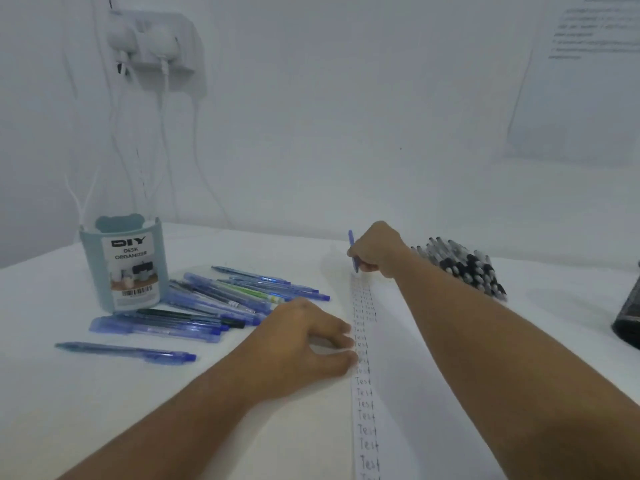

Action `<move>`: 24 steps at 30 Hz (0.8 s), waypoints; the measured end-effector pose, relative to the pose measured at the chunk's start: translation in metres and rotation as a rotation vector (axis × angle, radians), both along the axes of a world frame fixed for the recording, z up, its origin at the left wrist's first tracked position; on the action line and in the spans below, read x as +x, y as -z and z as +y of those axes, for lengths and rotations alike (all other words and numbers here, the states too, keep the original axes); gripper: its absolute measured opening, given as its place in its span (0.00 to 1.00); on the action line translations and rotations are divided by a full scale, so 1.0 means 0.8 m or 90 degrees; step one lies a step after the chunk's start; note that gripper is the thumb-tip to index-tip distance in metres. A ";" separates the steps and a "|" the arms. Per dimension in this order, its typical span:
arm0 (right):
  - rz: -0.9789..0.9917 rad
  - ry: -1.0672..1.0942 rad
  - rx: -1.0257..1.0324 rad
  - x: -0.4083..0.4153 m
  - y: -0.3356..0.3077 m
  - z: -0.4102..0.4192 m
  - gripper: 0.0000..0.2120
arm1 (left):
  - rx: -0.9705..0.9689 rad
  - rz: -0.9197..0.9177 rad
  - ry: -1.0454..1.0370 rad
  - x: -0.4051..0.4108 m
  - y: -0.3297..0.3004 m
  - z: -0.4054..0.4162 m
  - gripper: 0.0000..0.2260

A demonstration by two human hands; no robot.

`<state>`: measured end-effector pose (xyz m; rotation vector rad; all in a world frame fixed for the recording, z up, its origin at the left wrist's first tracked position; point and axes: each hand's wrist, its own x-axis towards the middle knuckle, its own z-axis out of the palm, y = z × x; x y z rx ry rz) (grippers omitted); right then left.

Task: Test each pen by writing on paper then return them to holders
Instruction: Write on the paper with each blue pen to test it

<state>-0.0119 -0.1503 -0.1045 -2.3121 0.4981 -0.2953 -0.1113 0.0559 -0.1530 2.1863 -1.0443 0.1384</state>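
Nearest, the left hand rests on the paper, fingers loosely spread, holding nothing. Far up the sheet, the right hand has its fingers clamped on a blue pen, nearly upright, tip at the top of the "Test" column. The pen holder stands far left on the tabletop, nearer the left hand, across the loose pens.

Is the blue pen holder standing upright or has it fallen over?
Upright. The pen holder stands on its base on the table, label facing the camera. Loose pens lie beside it.
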 end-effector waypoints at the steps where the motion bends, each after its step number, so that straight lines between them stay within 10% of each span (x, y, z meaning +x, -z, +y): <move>1: 0.004 -0.012 -0.029 0.008 0.003 0.005 0.13 | 0.004 -0.003 0.003 0.001 0.000 -0.001 0.10; 18: -0.029 -0.093 -0.279 0.045 0.015 0.033 0.04 | 0.006 -0.013 0.015 0.002 -0.001 -0.002 0.09; 24: 0.002 -0.366 -0.267 0.001 -0.012 0.089 0.12 | 0.001 -0.006 0.011 0.001 -0.001 -0.001 0.09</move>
